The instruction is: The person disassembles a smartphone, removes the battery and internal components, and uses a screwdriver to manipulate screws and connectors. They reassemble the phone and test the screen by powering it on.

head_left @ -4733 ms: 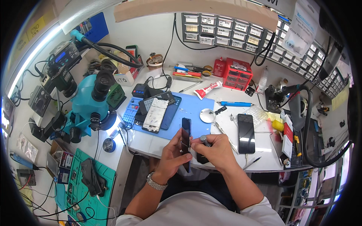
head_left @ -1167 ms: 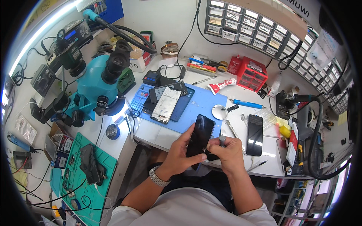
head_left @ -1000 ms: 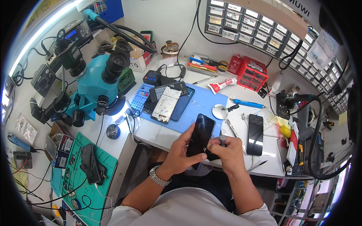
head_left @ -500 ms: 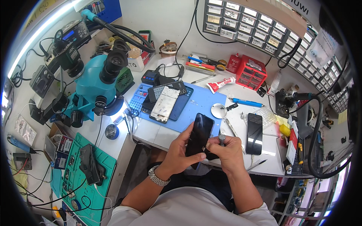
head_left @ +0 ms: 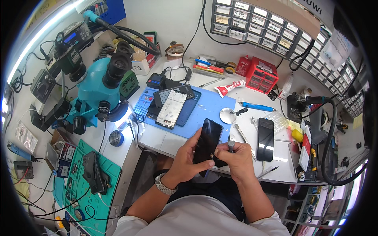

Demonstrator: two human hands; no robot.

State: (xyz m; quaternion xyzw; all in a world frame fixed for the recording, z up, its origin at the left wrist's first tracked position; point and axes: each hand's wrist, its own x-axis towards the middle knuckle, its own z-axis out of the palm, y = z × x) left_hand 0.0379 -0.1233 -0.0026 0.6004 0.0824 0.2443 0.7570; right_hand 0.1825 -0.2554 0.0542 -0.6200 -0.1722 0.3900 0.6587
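Note:
My left hand (head_left: 188,159) is wrapped round a dark smartphone (head_left: 210,135), its glossy black face turned up and its top end pointing away from me. Fingers lie along the phone's left edge and the thumb presses near its lower right. Pinched in my right hand (head_left: 239,160) is a small tool with a grey cylindrical handle (head_left: 231,145). Its tip is hidden by my fingers, which are at the phone's lower right edge. The phone is held above the bench's front edge, just before the blue work mat (head_left: 208,108).
A stripped phone frame (head_left: 172,108) lies on the mat among dark phone parts. To the right lie another black phone (head_left: 265,139), a round dish (head_left: 227,115) and a blue pen-like tool (head_left: 258,106). A teal microscope (head_left: 98,84) stands left, above a green mat (head_left: 112,167).
Both hands and the phone keep nearly the same pose. The whole view has shifted very slightly.

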